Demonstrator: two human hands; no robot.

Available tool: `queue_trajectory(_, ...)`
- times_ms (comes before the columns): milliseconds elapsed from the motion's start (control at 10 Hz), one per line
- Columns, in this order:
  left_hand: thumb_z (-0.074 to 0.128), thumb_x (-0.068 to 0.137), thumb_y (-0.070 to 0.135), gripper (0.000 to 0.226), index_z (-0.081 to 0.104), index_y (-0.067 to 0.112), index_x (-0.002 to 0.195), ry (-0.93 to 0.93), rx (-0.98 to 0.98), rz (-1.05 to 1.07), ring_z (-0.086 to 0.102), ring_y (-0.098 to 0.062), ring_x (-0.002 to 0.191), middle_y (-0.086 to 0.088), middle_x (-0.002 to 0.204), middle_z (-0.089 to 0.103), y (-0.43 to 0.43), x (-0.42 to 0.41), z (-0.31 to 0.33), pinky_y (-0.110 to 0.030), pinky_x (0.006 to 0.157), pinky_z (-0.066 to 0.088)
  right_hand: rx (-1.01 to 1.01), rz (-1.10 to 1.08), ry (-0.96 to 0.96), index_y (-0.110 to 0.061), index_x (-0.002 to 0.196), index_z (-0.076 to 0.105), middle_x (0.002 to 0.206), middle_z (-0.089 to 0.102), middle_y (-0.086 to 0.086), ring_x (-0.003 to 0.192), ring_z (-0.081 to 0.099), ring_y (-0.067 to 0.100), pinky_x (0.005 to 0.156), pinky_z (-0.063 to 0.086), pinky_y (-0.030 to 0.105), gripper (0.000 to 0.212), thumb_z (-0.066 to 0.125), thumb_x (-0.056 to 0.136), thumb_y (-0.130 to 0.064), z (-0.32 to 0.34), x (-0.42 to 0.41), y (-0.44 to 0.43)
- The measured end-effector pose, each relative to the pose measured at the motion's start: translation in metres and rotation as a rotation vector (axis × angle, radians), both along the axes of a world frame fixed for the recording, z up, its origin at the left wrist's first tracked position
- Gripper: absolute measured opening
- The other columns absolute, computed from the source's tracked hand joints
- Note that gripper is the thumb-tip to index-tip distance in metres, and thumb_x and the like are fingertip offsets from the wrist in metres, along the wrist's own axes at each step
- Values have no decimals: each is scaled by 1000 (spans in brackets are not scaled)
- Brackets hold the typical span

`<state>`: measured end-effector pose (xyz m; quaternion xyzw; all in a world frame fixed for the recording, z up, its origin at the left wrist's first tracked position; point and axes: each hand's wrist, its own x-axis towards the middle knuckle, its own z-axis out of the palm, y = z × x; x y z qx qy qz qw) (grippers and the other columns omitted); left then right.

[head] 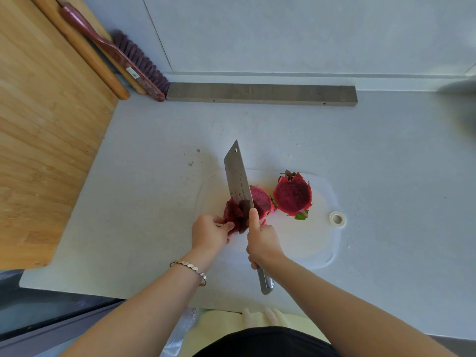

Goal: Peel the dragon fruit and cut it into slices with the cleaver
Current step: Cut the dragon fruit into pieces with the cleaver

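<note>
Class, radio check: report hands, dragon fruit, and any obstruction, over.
Right hand grips cleaver; left hand pinches dragon fruit piece at the blade. Two unpeeled pieces wait on white cutting board. Nothing obstructing.

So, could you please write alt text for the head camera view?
A right hand holds a cleaver against a dragon fruit piece gripped by the left hand on a white cutting board. Two skin-on pieces lie beside it.

2 fruit halves (292,195) on board (319,243), cleaver (238,181) left
</note>
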<state>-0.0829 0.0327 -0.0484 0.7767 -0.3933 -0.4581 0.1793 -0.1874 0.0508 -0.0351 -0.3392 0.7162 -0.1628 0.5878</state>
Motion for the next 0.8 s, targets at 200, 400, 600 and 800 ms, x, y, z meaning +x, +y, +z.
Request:
queue_trajectory(200, 65, 84, 8, 13, 54, 14, 87, 8, -24, -21, 64, -30, 62, -8, 57, 62, 2, 0, -1, -45, 77, 56, 2, 78, 4, -12, 51, 32, 42, 34, 0, 31, 35, 14, 37, 34, 22, 63, 26, 94, -59, -3, -22, -2)
queue_trajectory(400, 63, 85, 15, 22, 60, 3, 104, -50, -1, -46, 66, -32, 87, -11, 87, 68, 4, -2, -4, -32, 79, 51, -98, 219, 143, -16, 55, 32, 56, 38, 4, 51, 37, 18, 57, 35, 32, 55, 29, 95, -54, -7, -29, 14)
queue_trajectory(600, 73, 73, 20, 17, 61, 15, 84, -68, -26, -107, 66, -23, 82, 4, 72, 62, -9, -7, 3, -29, 66, 51, -60, 141, 108, -13, 69, 46, 63, 41, 0, 55, 38, 12, 51, 30, 20, 45, 30, 99, -42, -5, -12, 19)
queue_trajectory(800, 75, 72, 24, 23, 56, 16, 83, -125, -58, -158, 66, -24, 81, 2, 77, 63, -9, -10, 0, -37, 74, 55, -8, 144, 71, -5, 128, 43, 79, 40, 9, 66, 39, 22, 50, 27, 30, 34, 30, 101, -20, -18, -6, 7)
